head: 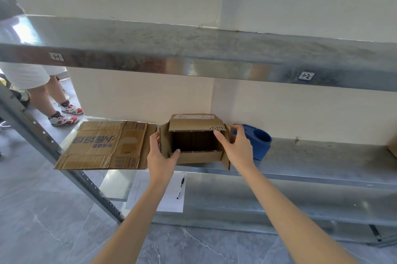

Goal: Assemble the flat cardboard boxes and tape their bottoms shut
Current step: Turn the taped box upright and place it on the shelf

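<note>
My left grip [160, 154] holds the small cardboard box [194, 145] by its left side flap, fingers wrapped behind the flap and thumb pressed on the lower inner edge of the opening. My right grip [238, 147] holds the right side flap the same way, thumb at the upper right corner of the opening and fingers curled behind. The box sits on the middle metal shelf [322, 156], its open end pointing at 6 o'clock, toward me, and its long axis running 9 to 3 o'clock. Its top flap tilts out over the opening, and a bottom flap stands up along the lower edge.

At 9 o'clock from the box, touching it, a flattened printed cardboard box [103, 145] lies over the shelf's front edge. At 3 o'clock, just behind my right grip, stands a blue tape dispenser [261, 142]. On the shelf below, at 6 o'clock, a sheet of paper [169, 195] carries a pen [180, 187].
</note>
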The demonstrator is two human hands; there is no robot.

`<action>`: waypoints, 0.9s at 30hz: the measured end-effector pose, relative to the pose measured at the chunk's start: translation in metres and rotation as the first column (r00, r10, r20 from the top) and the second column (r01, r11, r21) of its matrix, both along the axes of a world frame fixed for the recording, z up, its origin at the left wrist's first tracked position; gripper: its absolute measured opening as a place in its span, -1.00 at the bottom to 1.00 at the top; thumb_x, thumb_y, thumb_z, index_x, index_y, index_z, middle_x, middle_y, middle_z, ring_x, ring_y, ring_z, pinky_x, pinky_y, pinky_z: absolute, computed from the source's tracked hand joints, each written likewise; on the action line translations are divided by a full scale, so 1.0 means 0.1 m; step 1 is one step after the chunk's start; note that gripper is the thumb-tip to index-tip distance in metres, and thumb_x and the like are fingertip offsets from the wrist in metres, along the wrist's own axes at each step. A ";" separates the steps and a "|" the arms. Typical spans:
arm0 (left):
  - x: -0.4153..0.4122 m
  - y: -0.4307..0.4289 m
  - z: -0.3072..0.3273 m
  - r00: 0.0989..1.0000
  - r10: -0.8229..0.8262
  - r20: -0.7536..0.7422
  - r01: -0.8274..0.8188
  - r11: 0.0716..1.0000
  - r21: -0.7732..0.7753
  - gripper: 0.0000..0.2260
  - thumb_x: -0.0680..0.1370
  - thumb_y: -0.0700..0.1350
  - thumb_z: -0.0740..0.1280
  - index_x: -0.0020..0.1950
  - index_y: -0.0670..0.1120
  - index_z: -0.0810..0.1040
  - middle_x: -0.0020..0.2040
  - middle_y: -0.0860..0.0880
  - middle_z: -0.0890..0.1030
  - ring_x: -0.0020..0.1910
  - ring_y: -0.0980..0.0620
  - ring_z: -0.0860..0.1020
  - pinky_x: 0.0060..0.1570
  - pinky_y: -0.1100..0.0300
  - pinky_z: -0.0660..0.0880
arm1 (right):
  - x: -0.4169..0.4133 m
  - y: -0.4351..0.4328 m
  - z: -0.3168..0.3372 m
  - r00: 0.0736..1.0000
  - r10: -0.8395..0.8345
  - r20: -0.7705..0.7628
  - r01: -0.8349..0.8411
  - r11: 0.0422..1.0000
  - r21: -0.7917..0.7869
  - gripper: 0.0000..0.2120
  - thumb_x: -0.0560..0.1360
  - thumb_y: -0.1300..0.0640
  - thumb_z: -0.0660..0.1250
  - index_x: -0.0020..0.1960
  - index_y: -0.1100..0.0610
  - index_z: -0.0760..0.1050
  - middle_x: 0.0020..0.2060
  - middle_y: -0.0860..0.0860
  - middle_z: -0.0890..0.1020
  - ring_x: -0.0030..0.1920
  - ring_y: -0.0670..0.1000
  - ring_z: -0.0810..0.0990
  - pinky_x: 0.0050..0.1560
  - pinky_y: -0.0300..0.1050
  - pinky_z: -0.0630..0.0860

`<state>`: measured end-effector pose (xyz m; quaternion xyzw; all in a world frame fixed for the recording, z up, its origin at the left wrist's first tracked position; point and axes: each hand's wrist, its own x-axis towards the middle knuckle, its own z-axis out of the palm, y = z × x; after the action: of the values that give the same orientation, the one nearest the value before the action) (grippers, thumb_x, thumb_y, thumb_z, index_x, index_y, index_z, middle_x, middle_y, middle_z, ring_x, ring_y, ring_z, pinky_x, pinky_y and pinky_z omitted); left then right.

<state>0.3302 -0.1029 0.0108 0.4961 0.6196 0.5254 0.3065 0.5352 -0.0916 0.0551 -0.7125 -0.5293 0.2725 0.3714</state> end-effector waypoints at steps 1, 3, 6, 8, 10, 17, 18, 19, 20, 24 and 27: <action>-0.02 0.00 0.00 1.000 -0.025 0.000 0.025 1.000 -0.003 -0.36 0.45 -0.25 0.52 0.40 0.03 0.28 0.13 0.18 0.50 0.16 0.06 0.48 0.08 0.27 0.45 | 0.00 0.00 0.00 1.000 -0.002 0.002 0.002 1.000 0.001 -0.21 0.28 -0.51 0.18 0.29 0.03 0.35 0.04 -0.05 0.59 0.14 0.09 0.58 0.25 0.21 0.50; -0.07 0.01 -0.01 0.995 -0.097 0.013 0.097 0.995 -0.016 -0.33 0.43 -0.28 0.52 0.41 0.07 0.27 0.12 0.27 0.48 0.18 0.08 0.49 0.07 0.30 0.48 | 0.00 0.02 0.00 1.000 -0.007 0.010 0.007 1.000 0.003 -0.22 0.29 -0.50 0.18 0.29 0.03 0.36 0.09 -0.02 0.61 0.15 0.09 0.58 0.25 0.21 0.51; -0.16 0.00 -0.04 0.976 -0.214 0.029 0.215 0.976 -0.029 -0.27 0.42 -0.31 0.52 0.41 0.14 0.24 0.25 0.16 0.47 0.32 0.05 0.44 0.26 0.14 0.47 | -0.01 0.05 0.01 0.999 -0.021 0.029 0.020 1.000 0.010 -0.24 0.30 -0.50 0.15 0.27 0.03 0.38 0.11 0.00 0.62 0.12 0.07 0.59 0.21 0.18 0.54; -0.20 -0.03 -0.06 0.961 -0.271 0.048 0.273 0.961 -0.038 -0.23 0.41 -0.32 0.53 0.42 0.19 0.22 0.34 0.12 0.42 0.39 0.00 0.39 0.30 0.08 0.46 | -0.01 0.07 0.01 0.999 -0.031 0.040 0.031 0.999 0.018 -0.24 0.30 -0.50 0.14 0.26 0.02 0.39 0.10 0.00 0.62 0.09 0.06 0.60 0.18 0.13 0.57; -0.23 -0.07 -0.09 0.948 -0.311 0.071 0.314 0.948 -0.051 -0.19 0.41 -0.32 0.53 0.41 0.28 0.19 0.34 0.22 0.38 0.39 0.01 0.37 0.18 0.21 0.53 | -0.01 0.09 0.00 0.998 -0.036 0.042 0.035 0.999 0.024 -0.24 0.30 -0.52 0.13 0.25 0.02 0.40 0.08 -0.01 0.62 0.08 0.06 0.60 0.15 0.10 0.58; -0.22 -0.13 -0.09 0.919 -0.394 0.017 0.394 0.914 -0.094 -0.05 0.41 -0.30 0.54 0.47 0.32 0.02 0.36 0.41 0.23 0.41 0.14 0.28 0.28 0.03 0.44 | 0.01 0.19 -0.04 0.999 -0.037 0.017 0.036 0.999 0.036 -0.31 0.33 -0.50 0.14 0.20 0.00 0.41 0.03 -0.05 0.59 0.03 0.01 0.58 0.10 0.01 0.58; -0.22 -0.13 -0.09 0.916 -0.402 0.003 0.400 0.911 -0.096 -0.04 0.41 -0.30 0.54 0.46 0.34 0.00 0.36 0.42 0.21 0.41 0.14 0.26 0.30 0.03 0.42 | 0.01 0.20 -0.05 0.999 -0.033 0.017 0.032 0.999 0.036 -0.33 0.34 -0.49 0.15 0.19 0.00 0.41 0.02 -0.05 0.59 0.01 -0.01 0.57 0.08 -0.01 0.58; -0.23 -0.13 -0.09 0.913 -0.407 -0.011 0.404 0.909 -0.098 -0.03 0.40 -0.30 0.55 0.45 0.34 -0.01 0.37 0.42 0.19 0.42 0.14 0.25 0.30 0.05 0.40 | 0.01 0.21 -0.06 0.999 -0.029 0.017 0.028 0.999 0.037 -0.34 0.35 -0.48 0.15 0.19 0.00 0.41 0.02 -0.05 0.60 0.00 -0.02 0.57 0.08 -0.02 0.58; -0.23 -0.13 -0.09 0.912 -0.411 -0.022 0.407 0.908 -0.100 -0.03 0.40 -0.30 0.55 0.45 0.34 -0.01 0.38 0.42 0.17 0.42 0.14 0.24 0.30 0.07 0.40 | 0.01 0.22 -0.06 1.000 -0.026 0.018 0.025 0.999 0.036 -0.36 0.38 -0.46 0.17 0.20 0.01 0.41 0.02 -0.05 0.59 -0.01 -0.02 0.58 0.07 -0.02 0.58; -0.23 -0.13 -0.12 0.911 -0.411 -0.043 0.404 0.908 -0.114 -0.03 0.39 -0.29 0.56 0.42 0.39 0.01 0.36 0.50 0.12 0.34 0.29 0.26 0.22 0.29 0.38 | 0.03 0.25 -0.10 1.000 -0.015 0.002 0.015 0.999 0.037 -0.48 0.48 -0.37 0.23 0.20 0.02 0.41 -0.03 -0.08 0.56 -0.03 -0.03 0.56 -0.01 -0.12 0.53; -0.22 -0.16 -0.14 0.912 -0.408 -0.041 0.402 0.909 -0.112 -0.02 0.40 -0.28 0.55 0.43 0.38 -0.02 0.34 0.53 0.11 0.33 0.32 0.25 0.05 0.56 0.37 | 0.02 0.24 -0.11 1.000 -0.005 -0.015 0.005 0.999 0.037 -0.56 0.51 -0.34 0.23 0.14 -0.01 0.39 -0.08 -0.06 0.58 -0.07 -0.03 0.56 -0.05 -0.13 0.45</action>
<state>0.3086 -0.1187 -0.0028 0.6141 0.5386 0.4022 0.4137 0.5373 -0.0673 0.0437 -0.7048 -0.5295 0.2671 0.3892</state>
